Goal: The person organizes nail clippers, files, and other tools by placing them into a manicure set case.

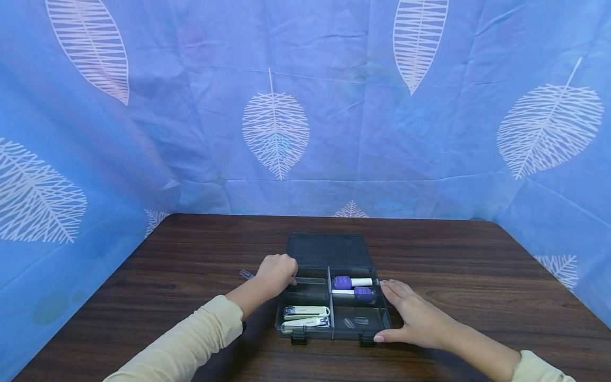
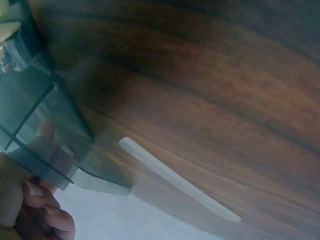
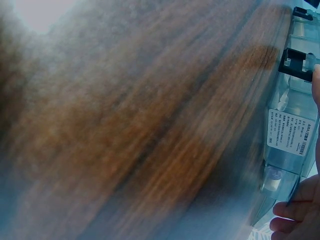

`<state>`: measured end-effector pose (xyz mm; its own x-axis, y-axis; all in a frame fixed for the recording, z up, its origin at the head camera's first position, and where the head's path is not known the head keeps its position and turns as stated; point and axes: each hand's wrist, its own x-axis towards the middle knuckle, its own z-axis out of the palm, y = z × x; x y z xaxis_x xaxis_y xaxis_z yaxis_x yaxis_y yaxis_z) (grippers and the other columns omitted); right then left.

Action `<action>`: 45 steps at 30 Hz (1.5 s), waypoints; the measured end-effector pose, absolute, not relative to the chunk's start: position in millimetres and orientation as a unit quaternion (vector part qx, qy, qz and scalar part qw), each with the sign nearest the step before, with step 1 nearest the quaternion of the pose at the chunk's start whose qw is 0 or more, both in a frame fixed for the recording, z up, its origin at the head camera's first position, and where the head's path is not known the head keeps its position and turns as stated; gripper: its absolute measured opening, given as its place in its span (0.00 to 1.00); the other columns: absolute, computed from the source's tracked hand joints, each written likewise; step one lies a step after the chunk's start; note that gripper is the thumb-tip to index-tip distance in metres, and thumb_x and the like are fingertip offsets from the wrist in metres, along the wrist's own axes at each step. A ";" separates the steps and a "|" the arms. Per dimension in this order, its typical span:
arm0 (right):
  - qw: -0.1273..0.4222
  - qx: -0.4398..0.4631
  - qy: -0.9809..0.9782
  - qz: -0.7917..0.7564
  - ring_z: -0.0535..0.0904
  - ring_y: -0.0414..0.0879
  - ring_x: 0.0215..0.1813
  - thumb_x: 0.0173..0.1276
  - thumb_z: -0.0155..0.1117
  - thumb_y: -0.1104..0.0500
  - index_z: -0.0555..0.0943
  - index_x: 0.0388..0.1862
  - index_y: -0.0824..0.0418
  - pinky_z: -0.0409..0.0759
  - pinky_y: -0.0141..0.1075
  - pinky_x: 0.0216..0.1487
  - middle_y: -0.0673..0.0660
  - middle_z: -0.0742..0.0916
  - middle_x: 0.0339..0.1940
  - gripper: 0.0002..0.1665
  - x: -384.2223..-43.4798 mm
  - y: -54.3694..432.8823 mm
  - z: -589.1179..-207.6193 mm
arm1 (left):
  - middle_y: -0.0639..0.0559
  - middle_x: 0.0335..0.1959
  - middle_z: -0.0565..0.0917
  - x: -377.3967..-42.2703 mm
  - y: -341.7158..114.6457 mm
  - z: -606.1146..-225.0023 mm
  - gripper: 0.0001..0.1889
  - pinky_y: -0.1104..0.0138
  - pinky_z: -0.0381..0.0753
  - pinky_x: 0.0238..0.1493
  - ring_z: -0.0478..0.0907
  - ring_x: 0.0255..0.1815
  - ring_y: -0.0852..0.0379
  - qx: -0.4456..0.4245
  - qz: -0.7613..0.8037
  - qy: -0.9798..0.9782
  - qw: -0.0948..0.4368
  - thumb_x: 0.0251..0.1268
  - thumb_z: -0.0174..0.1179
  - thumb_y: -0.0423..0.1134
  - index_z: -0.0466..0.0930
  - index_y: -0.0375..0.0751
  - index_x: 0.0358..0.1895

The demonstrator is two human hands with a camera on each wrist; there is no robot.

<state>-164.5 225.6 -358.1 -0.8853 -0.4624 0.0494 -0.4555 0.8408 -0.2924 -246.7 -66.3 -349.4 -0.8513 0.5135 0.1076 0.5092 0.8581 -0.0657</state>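
A dark see-through compartment box (image 1: 330,297) lies with its lid (image 1: 329,250) folded back. My left hand (image 1: 276,275) grips its left wall. In the left wrist view, one digit shows through the plastic; the other fingers curl outside. Straight fingers of my right hand (image 1: 412,317) rest along the right side, thumb by the front corner. Two purple nail polish bottles (image 1: 341,283) lie in the back right compartment. Two nail clippers (image 1: 306,312) fill the front left. Small clear pieces (image 1: 361,320) lie front right. Beside the box is a pale flat strip (image 2: 180,180), partly behind my left hand in the head view.
The box stands on a dark wood-grain table (image 1: 200,249). Two latches (image 1: 299,335) stick out at its front edge. A printed label (image 3: 290,132) is on its underside or side. Blue cloth (image 1: 329,132) with white leaf patterns hangs around the table.
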 end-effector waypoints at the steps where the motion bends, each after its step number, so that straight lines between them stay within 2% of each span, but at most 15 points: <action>1: 0.011 -0.241 0.959 -0.148 0.59 0.70 0.68 0.49 0.61 0.27 0.61 0.67 0.73 0.63 0.65 0.59 0.73 0.67 0.67 0.63 -164.5 225.8 -358.0 | 0.60 0.09 0.68 -246.7 -65.6 -349.5 0.13 0.74 0.59 0.16 0.57 0.12 0.65 -0.264 0.019 -0.962 0.060 0.54 0.64 0.43 0.79 0.45 0.15; 5: 0.013 -0.237 0.960 -0.151 0.59 0.70 0.68 0.49 0.60 0.26 0.61 0.67 0.73 0.62 0.65 0.60 0.73 0.67 0.67 0.63 -164.1 225.7 -358.0 | 0.60 0.13 0.75 -246.5 -62.9 -350.7 0.11 0.75 0.64 0.17 0.62 0.13 0.66 -0.258 0.035 -0.963 0.065 0.54 0.65 0.43 0.81 0.48 0.17; 11: 0.012 -0.233 0.961 -0.150 0.59 0.70 0.68 0.49 0.60 0.25 0.61 0.67 0.73 0.63 0.65 0.60 0.73 0.67 0.67 0.63 -164.7 226.0 -358.7 | 0.59 0.16 0.80 -245.1 -65.3 -352.5 0.07 0.74 0.66 0.17 0.65 0.13 0.66 -0.262 0.025 -0.961 0.085 0.53 0.66 0.43 0.84 0.47 0.21; 14: 0.015 -0.227 0.962 -0.152 0.59 0.70 0.69 0.48 0.59 0.25 0.61 0.67 0.72 0.62 0.65 0.60 0.72 0.67 0.67 0.64 -164.8 225.8 -358.1 | 0.57 0.20 0.82 -244.8 -72.0 -354.3 0.05 0.74 0.69 0.18 0.71 0.16 0.66 -0.273 -0.015 -0.955 0.119 0.53 0.66 0.42 0.86 0.47 0.24; 18: 0.015 -0.228 0.962 -0.150 0.59 0.70 0.69 0.48 0.59 0.25 0.61 0.67 0.72 0.62 0.65 0.60 0.73 0.67 0.67 0.64 -164.8 225.8 -357.1 | 0.54 0.25 0.84 -243.5 -84.2 -355.0 0.04 0.70 0.78 0.25 0.79 0.24 0.62 -0.283 -0.097 -0.936 0.185 0.53 0.66 0.39 0.87 0.44 0.28; 21: 0.011 -0.230 0.962 -0.150 0.59 0.70 0.68 0.48 0.60 0.25 0.61 0.67 0.73 0.63 0.65 0.60 0.73 0.67 0.67 0.64 -164.6 226.1 -356.8 | 0.54 0.26 0.85 -243.1 -93.0 -354.4 0.03 0.69 0.80 0.28 0.81 0.25 0.61 -0.290 -0.152 -0.916 0.231 0.52 0.67 0.37 0.87 0.42 0.29; 24: 0.007 -0.230 0.961 -0.150 0.59 0.70 0.68 0.48 0.60 0.25 0.61 0.67 0.73 0.63 0.65 0.60 0.73 0.67 0.67 0.64 -164.4 226.1 -356.6 | 0.54 0.26 0.84 -242.7 -102.1 -353.0 0.03 0.72 0.77 0.26 0.78 0.23 0.62 -0.297 -0.183 -0.901 0.259 0.51 0.67 0.37 0.86 0.42 0.29; 29: 0.010 -0.231 0.961 -0.150 0.59 0.70 0.68 0.48 0.60 0.25 0.61 0.67 0.73 0.62 0.64 0.60 0.73 0.67 0.67 0.64 -164.0 225.6 -357.1 | 0.55 0.26 0.82 -241.8 -119.9 -352.9 0.03 0.74 0.72 0.24 0.73 0.22 0.65 -0.280 -0.211 -0.904 0.246 0.53 0.66 0.36 0.85 0.41 0.30; 35: 0.006 -0.230 0.962 -0.148 0.59 0.70 0.68 0.48 0.59 0.25 0.61 0.67 0.73 0.63 0.64 0.60 0.73 0.67 0.66 0.64 -164.6 226.3 -358.6 | 0.55 0.29 0.82 -245.1 -142.9 -358.9 0.05 0.72 0.76 0.28 0.75 0.26 0.64 -0.246 -0.236 -0.915 0.214 0.53 0.65 0.37 0.85 0.41 0.33; 41: 0.009 -0.230 0.962 -0.149 0.59 0.70 0.68 0.48 0.60 0.25 0.61 0.67 0.73 0.62 0.65 0.60 0.73 0.67 0.67 0.64 -164.8 226.5 -358.3 | 0.49 0.36 0.82 -249.8 -164.3 -365.2 0.10 0.65 0.81 0.37 0.80 0.35 0.56 -0.241 -0.262 -0.920 0.165 0.56 0.63 0.37 0.83 0.37 0.40; 45: 0.013 -0.225 0.963 -0.149 0.59 0.70 0.69 0.48 0.60 0.25 0.61 0.67 0.73 0.62 0.65 0.60 0.73 0.67 0.67 0.64 -165.2 226.2 -358.4 | 0.46 0.39 0.82 -251.5 -175.0 -370.0 0.12 0.60 0.81 0.44 0.80 0.42 0.50 -0.238 -0.264 -0.925 0.135 0.57 0.63 0.36 0.82 0.36 0.43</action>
<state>-165.2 226.2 -358.4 -0.8980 -0.4379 0.0428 -0.4304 0.8542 -0.2917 -251.5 -175.0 -370.0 -0.8500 0.3697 0.3754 0.5122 0.7467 0.4244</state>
